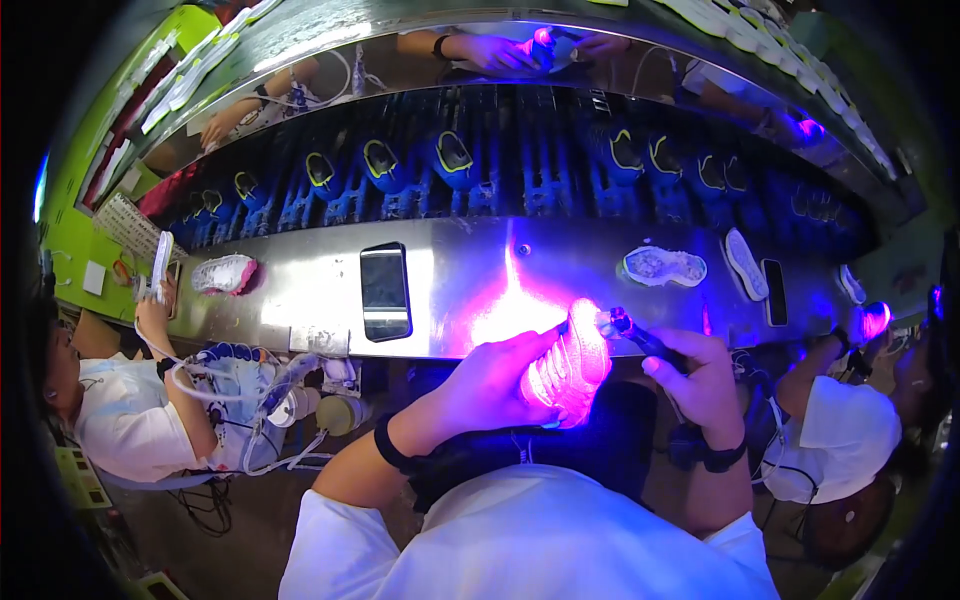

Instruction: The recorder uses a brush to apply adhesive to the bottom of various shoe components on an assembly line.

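My left hand (492,388) is closed around a shoe (572,372), held above my lap at the bench's near edge. Its ridged surface glows bright pink under violet light. From the right, my right hand (702,385) grips a slim black handheld tool (648,342), perhaps a small lamp. The tool's shiny tip is close to the shoe's upper end; glare hides whether they touch. Just beyond the shoe, a patch of pink-violet light spreads over the metal bench (455,290).
A black phone (386,290) lies left of my hands. White shoe soles (664,267) rest to the right, with another sole (225,274) far left. Behind the bench, several shoes ride on a dark rack (540,150). Co-workers sit left (140,410) and right (835,430).
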Available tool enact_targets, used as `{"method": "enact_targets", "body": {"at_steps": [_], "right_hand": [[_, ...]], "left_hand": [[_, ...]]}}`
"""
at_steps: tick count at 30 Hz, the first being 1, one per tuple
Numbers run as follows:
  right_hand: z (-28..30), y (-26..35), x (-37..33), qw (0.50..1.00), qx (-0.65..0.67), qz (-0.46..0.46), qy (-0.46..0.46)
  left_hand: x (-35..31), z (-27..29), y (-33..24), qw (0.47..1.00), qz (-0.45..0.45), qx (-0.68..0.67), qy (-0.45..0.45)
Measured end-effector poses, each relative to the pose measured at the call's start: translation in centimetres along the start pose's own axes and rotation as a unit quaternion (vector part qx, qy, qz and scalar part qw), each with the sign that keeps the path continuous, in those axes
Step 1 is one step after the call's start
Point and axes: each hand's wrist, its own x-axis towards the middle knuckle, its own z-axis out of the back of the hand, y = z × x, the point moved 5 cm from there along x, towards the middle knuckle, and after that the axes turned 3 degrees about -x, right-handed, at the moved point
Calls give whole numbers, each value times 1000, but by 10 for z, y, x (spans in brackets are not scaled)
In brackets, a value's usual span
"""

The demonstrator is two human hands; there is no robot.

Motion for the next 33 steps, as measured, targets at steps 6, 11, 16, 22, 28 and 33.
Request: {"method": "enact_targets", "body": {"at_steps": [6,11,16,22,28,33], "right_hand": [[3,-13,-9,999,33,-11,0],[11,-29,-10,999,19,-28,7],[5,-62,-10,1000,23,3,-19],[-2,-102,-63,977,167,-132,21],[4,-83,-25,988,67,-139,9],[5,-74,-37,982,135,-113,63]], "left_hand": [[2,-5,1,999,14,-45,7],[19,-5,0,974,156,-133,93],[23,-29,30,952,207,-225,-7],[39,-46,44,872,314,-376,7],[48,-29,21,889,283,-360,10],[28,-28,24,887,248,-387,-53]]}}
